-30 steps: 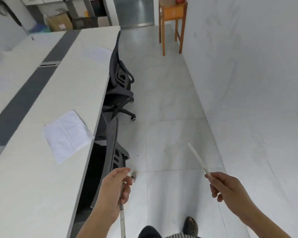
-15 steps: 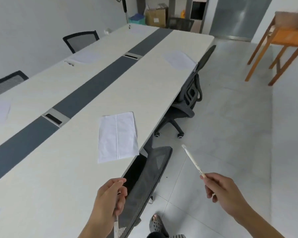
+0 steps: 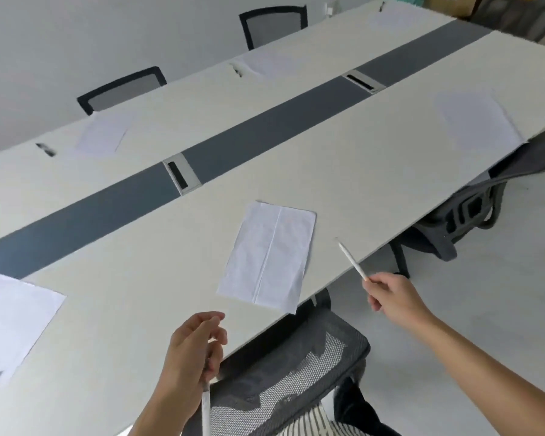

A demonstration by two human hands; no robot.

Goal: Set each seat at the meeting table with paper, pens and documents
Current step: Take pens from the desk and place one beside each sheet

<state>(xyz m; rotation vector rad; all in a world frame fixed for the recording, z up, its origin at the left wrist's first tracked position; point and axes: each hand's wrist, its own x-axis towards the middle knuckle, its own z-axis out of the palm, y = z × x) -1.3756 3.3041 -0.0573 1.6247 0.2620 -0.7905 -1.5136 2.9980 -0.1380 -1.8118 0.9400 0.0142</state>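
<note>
A long white meeting table (image 3: 132, 309) with a dark middle strip fills the view. A creased white sheet of paper (image 3: 269, 256) lies near its front edge. My right hand (image 3: 390, 297) pinches a white pen (image 3: 351, 261) whose tip points up-left over the table edge, just right of that sheet. My left hand (image 3: 192, 357) grips a second white pen (image 3: 205, 407) that hangs downward below the fist. More sheets lie at the other seats: one at far right (image 3: 475, 119), one at near left (image 3: 10, 319), two across the table (image 3: 103, 133) (image 3: 265, 62).
A mesh office chair (image 3: 283, 376) stands tucked under the table right in front of me, another chair (image 3: 463, 212) to the right. Two chairs (image 3: 123, 86) (image 3: 272, 23) stand at the far side. Dark pens (image 3: 46, 149) (image 3: 236, 70) lie by the far sheets. Cable ports (image 3: 181, 177) sit in the strip.
The view has swung left and down onto the table. My right hand with its pen has moved in over the table edge beside the creased sheet. My left hand keeps its pen.
</note>
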